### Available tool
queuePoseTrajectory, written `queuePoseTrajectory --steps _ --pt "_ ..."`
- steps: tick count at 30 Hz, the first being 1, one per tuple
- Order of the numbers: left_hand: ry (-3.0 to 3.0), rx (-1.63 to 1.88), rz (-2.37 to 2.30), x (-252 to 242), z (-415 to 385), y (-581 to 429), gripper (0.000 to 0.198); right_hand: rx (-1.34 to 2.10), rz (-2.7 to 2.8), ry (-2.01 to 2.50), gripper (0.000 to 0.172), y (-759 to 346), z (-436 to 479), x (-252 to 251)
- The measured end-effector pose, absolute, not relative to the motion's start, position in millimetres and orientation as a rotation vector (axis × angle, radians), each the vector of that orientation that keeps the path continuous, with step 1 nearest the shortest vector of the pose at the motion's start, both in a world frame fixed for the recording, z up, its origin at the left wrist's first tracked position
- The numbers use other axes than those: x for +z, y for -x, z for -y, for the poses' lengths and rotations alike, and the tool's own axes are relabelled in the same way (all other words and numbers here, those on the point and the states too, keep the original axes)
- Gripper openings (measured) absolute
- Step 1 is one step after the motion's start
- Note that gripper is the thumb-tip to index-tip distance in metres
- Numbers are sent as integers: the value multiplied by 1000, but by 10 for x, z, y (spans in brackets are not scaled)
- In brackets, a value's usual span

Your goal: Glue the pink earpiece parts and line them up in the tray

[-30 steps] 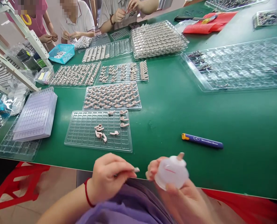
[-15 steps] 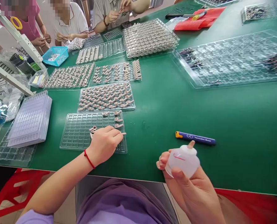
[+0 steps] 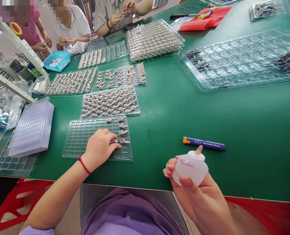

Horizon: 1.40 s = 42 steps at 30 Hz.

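My left hand (image 3: 99, 148), with a red string at the wrist, rests on a clear gridded tray (image 3: 81, 138) near the table's front edge. Its fingers are curled in a pinch over small pink parts; what they hold I cannot make out. A few pink parts (image 3: 122, 125) lie in the tray's right column, just beyond my fingertips. My right hand (image 3: 201, 195) is closed round a small translucent white squeeze bottle (image 3: 192, 166) with a pink nozzle, held upright over the front edge of the green table (image 3: 174, 111).
A blue and yellow pen (image 3: 203, 143) lies right of the tray. Filled trays of pink parts (image 3: 110, 102) lie behind it, a stack of empty trays (image 3: 31, 125) at left, a large clear tray (image 3: 240, 60) at right. Three people work at the far end near a blue basket (image 3: 57, 60).
My left hand went from near my body out to the gridded tray, then slid a little left over the parts. My right hand with the bottle rose slightly and moved right.
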<state>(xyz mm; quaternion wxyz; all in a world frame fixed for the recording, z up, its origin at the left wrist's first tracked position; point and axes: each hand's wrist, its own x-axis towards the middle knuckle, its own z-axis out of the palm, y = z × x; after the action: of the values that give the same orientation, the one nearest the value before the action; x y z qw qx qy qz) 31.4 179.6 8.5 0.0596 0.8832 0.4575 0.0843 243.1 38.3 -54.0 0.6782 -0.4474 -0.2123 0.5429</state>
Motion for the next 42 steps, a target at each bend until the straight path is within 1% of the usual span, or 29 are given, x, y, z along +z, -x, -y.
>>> queuePoseTrajectory --steps 2,4,5,9,12,15,17,21,24,27,31,34,37,40,42 --pt "-2651 244 -1384 101 -1794 -305 10 1237 483 998 37 -2445 -372 -560" --pt "-2604 318 -1388 125 -1766 -277 6 1244 482 995 37 -2459 -363 -575" --pt "-2572 379 -1386 137 -1744 -256 6 1247 484 997 37 -2465 -361 -579" --pt "-2435 610 -1330 164 -1626 -167 22 1254 502 1015 37 -2466 -378 -587" --pt "-2289 713 -1274 161 -1509 -146 18 1241 515 1026 36 -2446 -394 -585" --pt "-1969 790 -1218 148 -1332 -168 9 1218 522 1045 34 -2416 -377 -559" --pt "-1730 822 -1197 127 -1178 -186 6 1223 537 1089 36 -2386 -340 -515" --pt "-1435 884 -1217 48 -872 -193 13 1260 637 1288 45 -2254 -251 -359" --pt "-1315 930 -1189 -11 -711 -189 6 1258 688 1384 48 -2099 -234 -249" --pt "-1208 944 -1104 -48 -600 -200 5 1284 714 1356 45 -1958 -262 -207" --pt "-1138 944 -999 -65 -514 -217 11 1387 739 1275 42 -1869 -285 -215" --pt "-1004 887 -931 -44 -506 -217 26 1378 751 1252 39 -1855 -254 -228" --pt "-855 710 -976 0 -524 -222 37 1341 773 1213 36 -1856 -214 -272" --pt "-995 599 -1057 23 -540 -222 33 1281 901 1170 33 -1900 -201 -354" --pt "-1350 683 -1125 4 -555 -198 22 1215 1022 1154 37 -1970 -200 -415"
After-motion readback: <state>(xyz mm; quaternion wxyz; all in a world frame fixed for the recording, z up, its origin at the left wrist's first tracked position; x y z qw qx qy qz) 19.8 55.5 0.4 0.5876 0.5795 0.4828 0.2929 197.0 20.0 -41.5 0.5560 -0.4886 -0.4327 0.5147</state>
